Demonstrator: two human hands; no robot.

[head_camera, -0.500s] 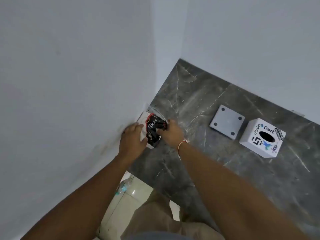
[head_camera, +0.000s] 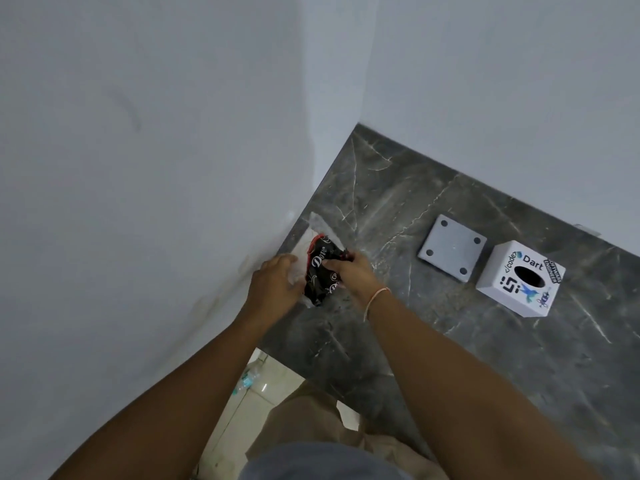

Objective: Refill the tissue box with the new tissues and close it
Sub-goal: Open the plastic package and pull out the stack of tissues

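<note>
Hands [head_camera: 277, 284] [head_camera: 349, 271] are gripping tissue pack [head_camera: 320, 271], wrapper now crumpling more | unwrapping progressing | tissue box [head_camera: 519, 278], base plate [head_camera: 452, 247] lying right of grip

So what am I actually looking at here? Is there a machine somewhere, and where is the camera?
No machine here: these are a person's two bare arms. The camera sits on the person's head and looks forward and down, so you see roughly what they see. Both hands work in the corner by the wall: the left hand and the right hand together have a grip on a tissue pack, black with red and clear wrapping. It lies on a dark marbled counter. To the right sits a white tissue box, covered in stickers, with an oval slot on top. Beside it lies a grey square plate with four dots, probably the box's base, taken off.
</note>
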